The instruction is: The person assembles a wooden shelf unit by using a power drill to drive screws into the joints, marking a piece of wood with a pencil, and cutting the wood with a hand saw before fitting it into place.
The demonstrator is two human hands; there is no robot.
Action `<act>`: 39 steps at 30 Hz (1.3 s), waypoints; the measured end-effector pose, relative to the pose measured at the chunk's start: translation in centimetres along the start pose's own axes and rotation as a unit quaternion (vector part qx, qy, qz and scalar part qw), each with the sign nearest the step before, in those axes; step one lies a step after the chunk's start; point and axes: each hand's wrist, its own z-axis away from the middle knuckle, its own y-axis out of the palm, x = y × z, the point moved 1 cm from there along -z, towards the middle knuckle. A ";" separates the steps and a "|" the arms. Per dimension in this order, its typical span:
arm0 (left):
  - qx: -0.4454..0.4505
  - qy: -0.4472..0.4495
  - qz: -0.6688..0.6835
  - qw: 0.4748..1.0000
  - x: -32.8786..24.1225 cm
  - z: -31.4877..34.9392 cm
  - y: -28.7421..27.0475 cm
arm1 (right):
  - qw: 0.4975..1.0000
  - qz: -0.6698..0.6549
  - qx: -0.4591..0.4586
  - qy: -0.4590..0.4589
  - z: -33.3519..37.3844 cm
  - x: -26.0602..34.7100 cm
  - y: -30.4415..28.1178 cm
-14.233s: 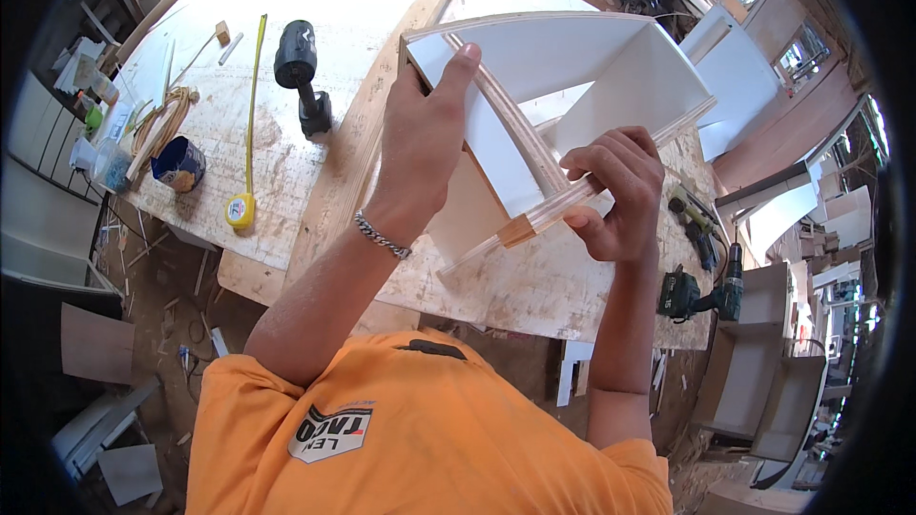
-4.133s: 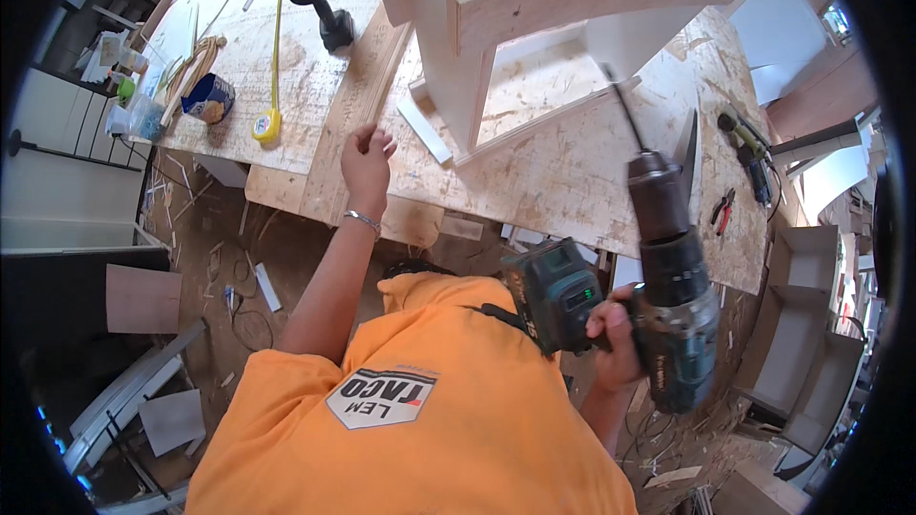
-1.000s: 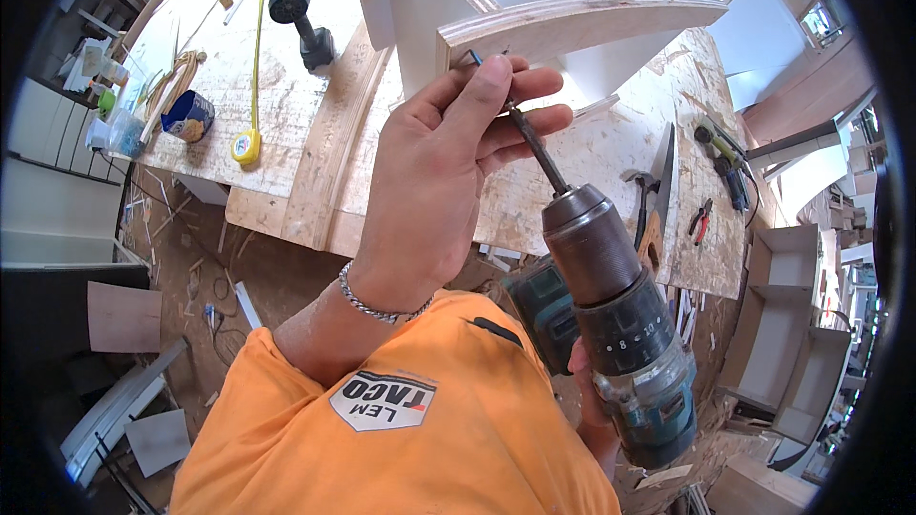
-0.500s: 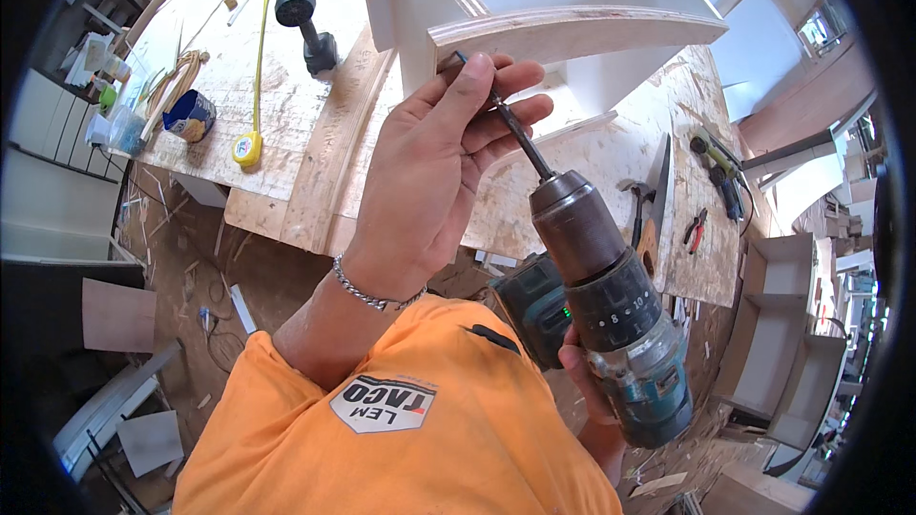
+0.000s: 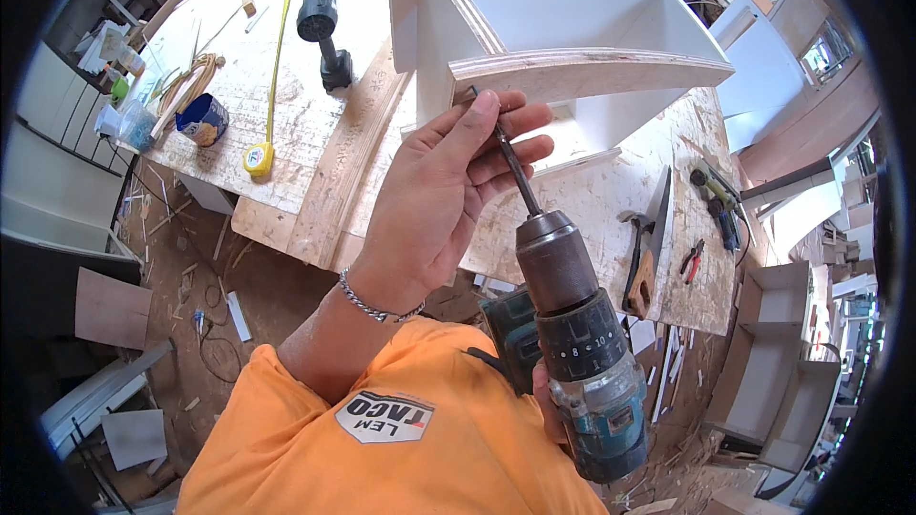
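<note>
Raised slightly, the cordless drill (image 5: pixel 582 353) sits gripped in right hand (image 5: pixel 546 405), left hand (image 5: pixel 434 195) fingers pinching its bit (image 5: pixel 506 154).

the drill (image 5: pixel 582 362) at the lower middle of the frame has a dull, dusty plastic body and a smooth dark metal front. its thin bit (image 5: pixel 510 167) is dark metal. the tabletop (image 5: pixel 592 210) is rough bare wood with dust. the white cabinet (image 5: pixel 553 29) at the top is smooth and painted, with raw wood edges. the shirt (image 5: pixel 382 439) is soft orange cloth.
</note>
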 end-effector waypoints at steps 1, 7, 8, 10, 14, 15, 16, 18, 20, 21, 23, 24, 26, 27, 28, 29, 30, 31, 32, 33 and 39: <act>0.009 -0.007 -0.005 1.000 -0.1 0.0 -0.3 | 1.000 0.005 0.001 0.006 0.0 -0.3 0.1; -0.052 0.176 -0.384 0.905 -0.7 1.1 -2.3 | 0.999 0.025 -0.008 0.037 0.7 -2.0 0.1; -0.098 0.277 -0.456 0.840 0.0 1.1 -3.5 | 0.999 0.031 -0.005 0.039 0.6 -2.0 0.2; -0.056 0.402 -0.524 0.749 -0.3 -0.7 -4.3 | 0.998 0.040 -0.017 0.048 1.0 -2.1 0.2; -0.069 0.471 -0.552 0.685 -1.2 -1.7 -4.3 | 0.996 0.053 -0.035 0.063 1.7 -2.3 0.4; -0.092 0.455 -0.505 0.728 -1.0 -1.4 -5.0 | 0.996 0.056 -0.023 0.061 1.3 -2.7 0.2; -0.114 0.438 -0.455 0.767 -1.1 -1.0 -5.6 | 0.997 0.056 -0.012 0.058 1.0 -3.2 0.1; -0.046 0.216 -0.296 0.929 -1.7 -0.4 -4.9 | 0.995 0.061 -0.031 0.073 1.4 -3.3 0.0; 0.018 0.000 -0.204 0.979 -2.7 -0.2 -3.8 | 0.992 0.071 -0.051 0.086 1.8 -2.9 -0.1; 0.029 -0.067 -0.188 0.979 -2.7 -0.3 -3.3 | 0.991 0.074 -0.061 0.090 2.1 -2.4 -0.1; -0.069 0.226 -0.373 0.897 -1.8 -0.2 -5.0 | 0.995 0.063 -0.028 0.077 1.5 -3.6 -0.2; -0.097 0.353 -0.444 0.818 -1.5 -0.8 -5.1 | 0.994 0.065 -0.034 0.080 1.6 -3.7 -0.3; -0.051 0.385 -0.535 0.750 -2.1 -1.5 -4.9 | 0.993 0.071 -0.040 0.085 1.9 -4.2 -0.5; -0.040 0.416 -0.592 0.689 -2.4 -1.7 -4.6 | 0.993 0.072 -0.040 0.087 1.9 -4.2 -0.5; -0.030 0.444 -0.645 0.622 -2.6 -1.8 -4.3 | 0.993 0.075 -0.040 0.088 1.9 -4.3 -0.6; 0.011 0.434 -0.606 0.667 -2.3 -2.2 -4.3 | 0.992 0.077 -0.040 0.090 1.9 -4.4 -0.6; 0.036 0.446 -0.607 0.656 -2.3 -2.4 -4.5 | 0.992 0.079 -0.038 0.092 1.7 -4.6 -0.6; 0.061 0.459 -0.608 0.645 -2.3 -2.8 -4.5 | 0.992 0.082 -0.037 0.092 1.6 -4.6 -0.7; 0.086 0.471 -0.609 0.633 -2.3 -3.2 -4.6 | 0.991 0.084 -0.034 0.094 1.5 -4.7 -0.7; 0.099 0.487 -0.600 0.627 -2.2 -3.9 -4.7 | 0.991 0.088 -0.036 0.097 1.4 -4.5 -0.7; 0.089 0.534 -0.598 0.591 -2.0 -5.8 -3.8 | 0.988 0.100 -0.047 0.109 1.3 -4.2 -0.5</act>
